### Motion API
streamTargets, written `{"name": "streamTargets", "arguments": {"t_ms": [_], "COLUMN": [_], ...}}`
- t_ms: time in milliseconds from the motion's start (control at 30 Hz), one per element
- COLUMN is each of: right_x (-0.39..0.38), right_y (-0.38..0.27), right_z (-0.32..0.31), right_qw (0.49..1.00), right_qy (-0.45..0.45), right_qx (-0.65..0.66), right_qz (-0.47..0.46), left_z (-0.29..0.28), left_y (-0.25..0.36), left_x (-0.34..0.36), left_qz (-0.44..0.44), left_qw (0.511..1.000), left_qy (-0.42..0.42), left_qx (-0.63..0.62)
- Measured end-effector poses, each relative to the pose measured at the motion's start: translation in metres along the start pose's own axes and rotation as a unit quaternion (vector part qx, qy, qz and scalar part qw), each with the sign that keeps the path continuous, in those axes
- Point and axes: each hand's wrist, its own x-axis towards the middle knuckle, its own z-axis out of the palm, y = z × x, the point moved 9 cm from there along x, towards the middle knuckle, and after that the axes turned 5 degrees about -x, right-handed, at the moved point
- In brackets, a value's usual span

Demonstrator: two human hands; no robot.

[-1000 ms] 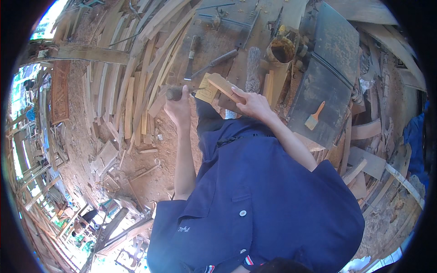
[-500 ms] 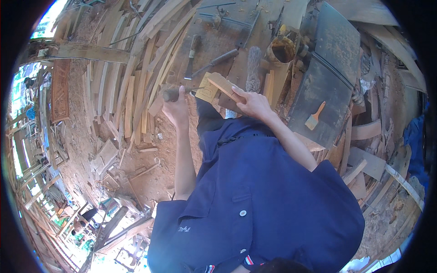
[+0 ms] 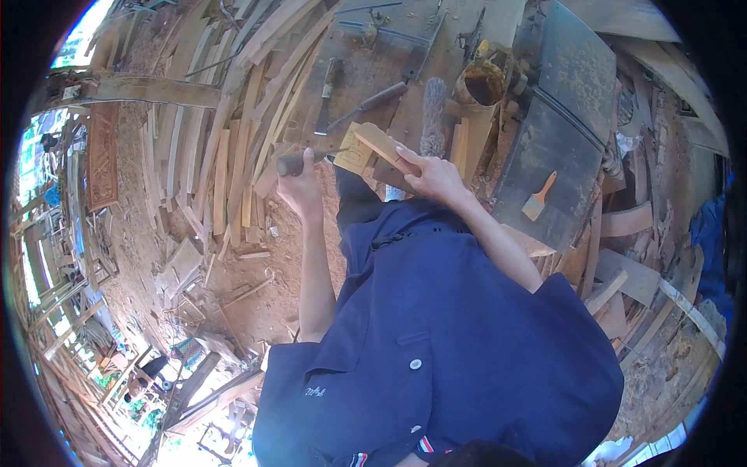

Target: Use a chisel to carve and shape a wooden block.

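My left hand (image 3: 302, 187) is wrapped round the thick handle of a carving chisel (image 3: 290, 164). The thin blade points right, to the edge of a small pale wooden board (image 3: 353, 154) with carved lines on its face. In my right hand (image 3: 437, 179) is a flat wooden bar (image 3: 384, 146), its far end over the board's right side and covering part of it. The board lies just beyond my knee, at the near edge of the bench; whether the blade touches the wood I cannot tell.
On the bench lie a chisel (image 3: 327, 97), another long-handled tool (image 3: 381, 96) and a bundled brush-like thing (image 3: 433, 117). A rusty can (image 3: 481, 84) stands beyond. At right, a paintbrush (image 3: 540, 196) lies on a dark panel (image 3: 510, 204). Wooden strips (image 3: 224, 175) are stacked at left.
The chisel handle in my left hand has shifted very slightly left and toward me. My right hand and the wooden bar stay almost where they were.
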Motion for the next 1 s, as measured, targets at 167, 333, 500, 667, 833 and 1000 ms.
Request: {"name": "streamTargets", "arguments": {"t_ms": [167, 333, 500, 667, 833, 1000], "right_x": [0.002, 0.001, 0.001, 0.0, 0.001, 0.001], "right_y": [0.001, 0.003, 0.0, -0.002, 0.003, 0.0], "right_z": [0.001, 0.0, 0.0, -0.002, 0.001, 0.002], "right_qw": [1.0, 1.0, 1.0, 1.0, 1.0, 1.0], "right_qy": [0.027, 0.025, 0.023, 0.021, 0.021, -0.003], "right_qx": [-0.002, 0.0, 0.0, 0.001, 0.0, -0.006], "right_qz": [-0.01, 0.0, 0.0, 0.0, 0.003, 0.011], "left_z": [-0.006, -0.01, -0.008, -0.008, -0.005, -0.007], "left_y": [0.005, 0.001, -0.067, -0.11, -0.122, -0.127], "left_x": [-0.006, -0.01, -0.005, -0.01, -0.026, -0.029], "left_qz": [-0.018, -0.028, -0.079, -0.129, -0.207, -0.204], "left_qw": [0.999, 0.999, 0.987, 0.965, 0.92, 0.914], "left_qy": [0.007, 0.023, 0.022, 0.044, 0.035, 0.041], "left_qx": [-0.027, -0.011, -0.138, -0.222, -0.332, -0.348]}}
